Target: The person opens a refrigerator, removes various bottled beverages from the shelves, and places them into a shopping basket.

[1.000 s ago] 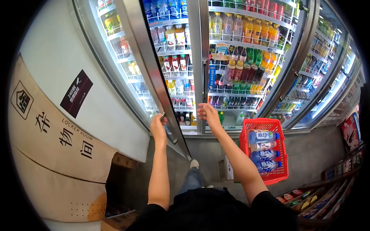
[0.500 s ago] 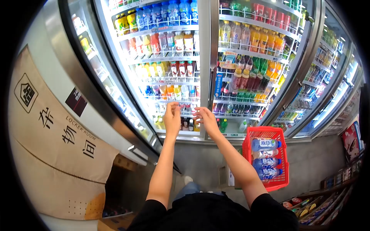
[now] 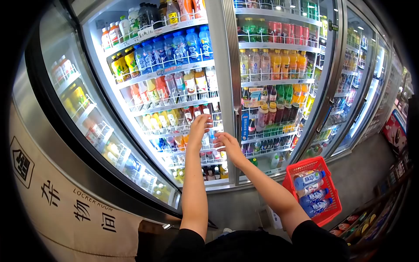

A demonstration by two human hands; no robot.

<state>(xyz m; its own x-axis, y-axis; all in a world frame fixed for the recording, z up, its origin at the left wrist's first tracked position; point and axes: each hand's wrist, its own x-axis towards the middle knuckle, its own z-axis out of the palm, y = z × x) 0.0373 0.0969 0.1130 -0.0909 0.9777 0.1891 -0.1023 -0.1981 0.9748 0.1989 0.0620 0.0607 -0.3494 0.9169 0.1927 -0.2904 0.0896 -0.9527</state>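
A tall, brightly lit refrigerator cabinet with a pale frame and wire-fronted shelves [image 3: 224,94] stands straight ahead of the person, its left section open behind both hands. The wide glass door with a dark and steel frame [image 3: 102,126] hangs swung out to the left, well apart from the hands. Both bare forearms reach forward from short black sleeves: the left forearm [image 3: 194,187] rises almost upright, while the right forearm [image 3: 270,187] slants up and inward from the lower right. The red plastic shopping basket [image 3: 335,203] sits low to the right, beyond the right forearm, with blue-labelled clear bottles [image 3: 309,178] lying inside.

The left hand [image 3: 200,130] is the higher of the two, its fingers bent toward the right and loosely parted. The right hand [image 3: 230,147] sits a little lower and just beside it, fingers stretched leftward and slightly curled. A gap separates them, and neither visibly grips anything.

On the shelves, the row of blue plastic bottles [image 3: 168,48] stands well above the hands. The small dark-red bottles [image 3: 187,115] show just beside the left fingers; whether they touch cannot be told. The short dark bottles [image 3: 211,174] stand below both hands.
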